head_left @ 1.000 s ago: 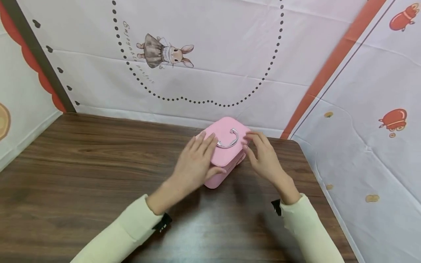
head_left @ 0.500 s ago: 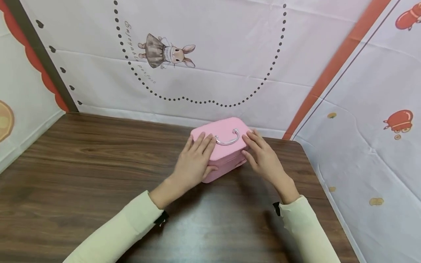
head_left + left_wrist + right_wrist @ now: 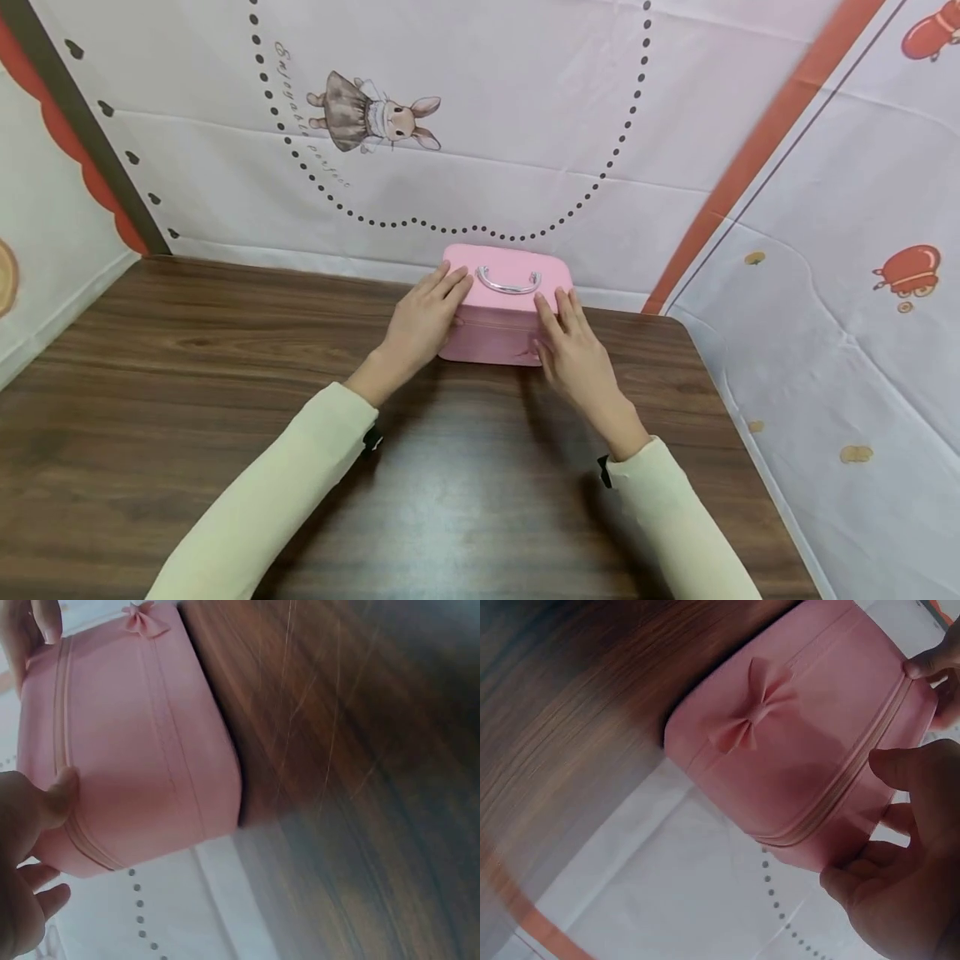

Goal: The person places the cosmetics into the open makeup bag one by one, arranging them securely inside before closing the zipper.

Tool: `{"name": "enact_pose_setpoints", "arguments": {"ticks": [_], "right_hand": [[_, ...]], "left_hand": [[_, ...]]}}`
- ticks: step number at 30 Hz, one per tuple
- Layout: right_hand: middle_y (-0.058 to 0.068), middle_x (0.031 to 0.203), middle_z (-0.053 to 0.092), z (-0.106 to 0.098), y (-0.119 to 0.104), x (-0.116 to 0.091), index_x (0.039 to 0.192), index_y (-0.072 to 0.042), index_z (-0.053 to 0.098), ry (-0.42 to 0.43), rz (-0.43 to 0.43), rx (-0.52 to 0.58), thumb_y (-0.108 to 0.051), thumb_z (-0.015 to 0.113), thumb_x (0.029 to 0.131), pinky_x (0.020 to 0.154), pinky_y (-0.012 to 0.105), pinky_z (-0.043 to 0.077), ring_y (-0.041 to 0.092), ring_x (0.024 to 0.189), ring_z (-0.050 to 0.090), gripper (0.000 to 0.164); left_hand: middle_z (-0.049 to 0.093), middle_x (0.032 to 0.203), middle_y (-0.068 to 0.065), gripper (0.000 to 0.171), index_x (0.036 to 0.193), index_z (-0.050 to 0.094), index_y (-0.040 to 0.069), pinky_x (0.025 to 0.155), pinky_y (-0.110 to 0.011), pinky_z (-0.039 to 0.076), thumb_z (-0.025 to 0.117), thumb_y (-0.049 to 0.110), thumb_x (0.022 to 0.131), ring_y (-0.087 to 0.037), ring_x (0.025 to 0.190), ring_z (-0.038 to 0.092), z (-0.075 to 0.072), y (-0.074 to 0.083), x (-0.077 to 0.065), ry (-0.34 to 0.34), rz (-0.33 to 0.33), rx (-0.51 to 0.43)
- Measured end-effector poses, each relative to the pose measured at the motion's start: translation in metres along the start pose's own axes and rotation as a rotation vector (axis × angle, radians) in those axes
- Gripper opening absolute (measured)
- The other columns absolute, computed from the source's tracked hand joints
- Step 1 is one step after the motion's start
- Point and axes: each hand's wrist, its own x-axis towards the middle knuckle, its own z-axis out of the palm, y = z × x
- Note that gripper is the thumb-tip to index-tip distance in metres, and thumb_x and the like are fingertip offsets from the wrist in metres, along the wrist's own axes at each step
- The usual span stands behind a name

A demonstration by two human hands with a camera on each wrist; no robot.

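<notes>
A pink vanity case (image 3: 502,333) with a zip around it and a silver handle (image 3: 510,287) on its lid stands at the table's back edge, its front toward me. A pink bow (image 3: 754,712) decorates the front. My left hand (image 3: 420,325) rests at the case's left side, fingers extended over the lid corner; in the left wrist view its thumb (image 3: 64,791) lies along the zip. At the right side, my right hand (image 3: 581,358) touches the lid with spread fingers, and its thumb (image 3: 889,765) is by the zip on the front.
The case stands on a dark wood-grain table (image 3: 262,358). Right behind it hangs a white printed cloth (image 3: 487,108) with a rabbit figure (image 3: 371,112) and a dotted line. Another printed cloth (image 3: 810,333) borders the table's right side.
The case has turned from a slanted position to face me squarely and shifted back toward the cloth. Both hands have moved with it, the left outward to the left side, the right slightly left.
</notes>
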Motion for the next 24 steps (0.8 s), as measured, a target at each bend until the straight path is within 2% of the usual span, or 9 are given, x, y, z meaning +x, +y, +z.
{"name": "enact_pose_setpoints", "arguments": {"ticks": [2, 6, 11, 14, 17, 20, 22, 24], "right_hand": [[0.034, 0.137, 0.041, 0.003, 0.001, 0.002, 0.139, -0.002, 0.046, -0.002, 0.009, -0.016, -0.011, 0.07, 0.084, 0.089, 0.056, 0.045, 0.049, 0.129, 0.036, 0.061], [0.034, 0.137, 0.041, 0.007, 0.0, 0.005, 0.139, -0.002, 0.047, 0.001, 0.015, -0.036, -0.01, 0.071, 0.081, 0.09, 0.055, 0.045, 0.049, 0.128, 0.037, 0.063], [0.033, 0.139, 0.04, 0.012, -0.001, 0.009, 0.14, -0.002, 0.046, -0.008, 0.02, -0.026, -0.01, 0.071, 0.082, 0.094, 0.053, 0.042, 0.047, 0.13, 0.035, 0.064], [0.032, 0.142, 0.036, 0.013, 0.0, 0.015, 0.142, -0.002, 0.042, -0.055, 0.025, -0.006, -0.014, 0.069, 0.085, 0.1, 0.051, 0.038, 0.046, 0.133, 0.031, 0.064], [0.033, 0.145, 0.03, 0.01, 0.004, 0.018, 0.144, 0.003, 0.035, -0.133, 0.031, 0.043, -0.017, 0.066, 0.089, 0.107, 0.05, 0.029, 0.046, 0.136, 0.024, 0.066], [0.032, 0.147, 0.028, 0.002, 0.008, 0.015, 0.144, 0.007, 0.03, -0.18, 0.026, 0.074, -0.02, 0.063, 0.092, 0.109, 0.049, 0.023, 0.046, 0.137, 0.02, 0.068], [0.029, 0.148, 0.027, -0.007, 0.009, 0.008, 0.145, 0.007, 0.028, -0.19, 0.016, 0.072, -0.022, 0.064, 0.092, 0.11, 0.051, 0.022, 0.046, 0.137, 0.02, 0.071], [0.025, 0.15, 0.026, -0.017, 0.009, -0.003, 0.148, 0.002, 0.027, -0.203, 0.022, 0.07, -0.025, 0.064, 0.092, 0.108, 0.055, 0.022, 0.045, 0.138, 0.019, 0.072]], "left_hand": [[0.05, 0.139, -0.013, 0.055, 0.134, 0.052, 0.001, 0.104, -0.043, 0.035, 0.073, 0.012, 0.084, -0.034, 0.132, 0.038, 0.002, -0.003, 0.003, -0.002, -0.014, -0.006], [0.05, 0.14, -0.01, 0.055, 0.135, 0.053, 0.004, 0.089, -0.044, 0.048, 0.073, 0.009, 0.084, -0.031, 0.133, 0.039, 0.004, -0.008, 0.003, 0.008, -0.034, -0.046], [0.048, 0.142, -0.008, 0.056, 0.136, 0.052, 0.006, 0.082, -0.047, 0.051, 0.073, 0.007, 0.083, -0.029, 0.134, 0.037, 0.004, -0.014, -0.001, 0.018, -0.062, -0.089], [0.045, 0.144, -0.007, 0.06, 0.138, 0.05, 0.007, 0.087, -0.049, 0.048, 0.074, 0.012, 0.084, -0.03, 0.136, 0.034, 0.002, -0.016, 0.001, -0.015, -0.092, -0.093], [0.04, 0.148, -0.007, 0.063, 0.142, 0.045, 0.008, 0.099, -0.052, 0.038, 0.07, 0.026, 0.087, -0.03, 0.139, 0.029, -0.003, -0.017, 0.005, -0.112, -0.108, -0.058], [0.037, 0.15, -0.007, 0.063, 0.144, 0.042, 0.01, 0.106, -0.056, 0.027, 0.063, 0.036, 0.091, -0.03, 0.14, 0.025, -0.011, -0.016, 0.008, -0.201, -0.103, -0.026], [0.038, 0.149, -0.007, 0.061, 0.144, 0.042, 0.011, 0.107, -0.058, 0.022, 0.06, 0.038, 0.093, -0.03, 0.14, 0.026, -0.017, -0.014, 0.005, -0.217, -0.101, -0.027], [0.041, 0.147, -0.009, 0.062, 0.144, 0.042, 0.011, 0.108, -0.058, 0.02, 0.06, 0.04, 0.092, -0.031, 0.139, 0.027, -0.025, -0.011, -0.002, -0.198, -0.101, -0.055]]}}
